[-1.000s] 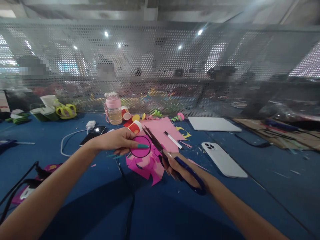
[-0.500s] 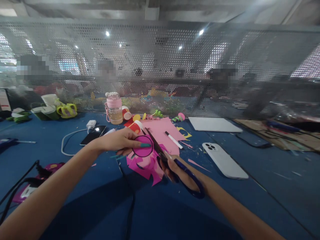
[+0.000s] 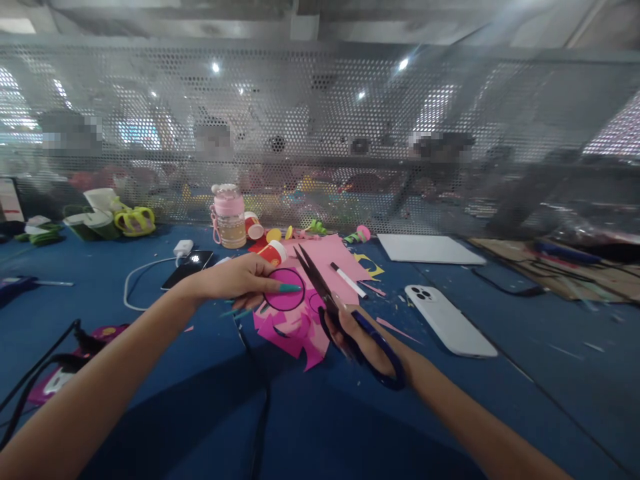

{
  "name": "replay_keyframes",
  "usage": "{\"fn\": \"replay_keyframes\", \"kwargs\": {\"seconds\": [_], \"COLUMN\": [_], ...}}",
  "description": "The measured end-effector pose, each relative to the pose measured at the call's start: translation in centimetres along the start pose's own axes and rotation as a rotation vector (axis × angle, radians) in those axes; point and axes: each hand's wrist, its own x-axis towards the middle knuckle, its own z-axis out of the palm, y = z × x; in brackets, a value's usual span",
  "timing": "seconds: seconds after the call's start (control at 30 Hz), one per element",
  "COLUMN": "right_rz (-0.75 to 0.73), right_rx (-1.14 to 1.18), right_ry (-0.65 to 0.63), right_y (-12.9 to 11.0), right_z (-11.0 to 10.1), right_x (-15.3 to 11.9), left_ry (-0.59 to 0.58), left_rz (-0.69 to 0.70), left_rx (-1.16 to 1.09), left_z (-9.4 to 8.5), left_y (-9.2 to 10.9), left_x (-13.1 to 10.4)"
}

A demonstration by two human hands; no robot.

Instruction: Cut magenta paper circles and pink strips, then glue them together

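Observation:
Between the thumb and fingers of my left hand [image 3: 245, 280] is a magenta paper circle [image 3: 283, 299] with a dark outline round its edge. My right hand [image 3: 363, 333] grips a pair of scissors [image 3: 320, 283] with dark blue handles. Their blades point up and away, just right of the circle and apart from it, and look slightly parted. Below both hands lie magenta paper scraps [image 3: 285, 340], partly over a light pink paper sheet [image 3: 340, 257]. A white marker [image 3: 347, 279] with a black cap rests on that sheet.
A pink-topped bottle [image 3: 230, 217] and a red-and-white paper cup [image 3: 273, 253] stand beyond my left hand. To the right lie a white phone [image 3: 450, 320] and a flat white rectangular object [image 3: 430, 249]. A black phone [image 3: 187, 269] with a charger [image 3: 183, 249] is at left.
The scissors have shifted slightly right, away from the paper circle, and their blades have come closer together. My left hand and the circle have hardly moved.

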Motion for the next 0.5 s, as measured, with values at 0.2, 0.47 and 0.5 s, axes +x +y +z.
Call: {"fn": "replay_keyframes", "kwargs": {"seconds": [0.2,0.47,0.5], "right_rz": [0.012,0.066,0.059], "right_rx": [-0.019,0.027,0.018], "right_ry": [-0.130,-0.143,-0.152], "right_y": [-0.69,0.02,-0.05], "right_z": [-0.67,-0.28,-0.31], "right_x": [-0.40,-0.65,-0.58], "left_ry": [-0.136,-0.147,-0.145], "left_rz": [-0.032,-0.028,-0.029], "left_rx": [-0.139,-0.118,-0.121], "left_z": [-0.05,-0.06,-0.07], "left_y": [-0.09,-0.17,-0.16], "left_x": [-0.05,0.09,0.08]}}
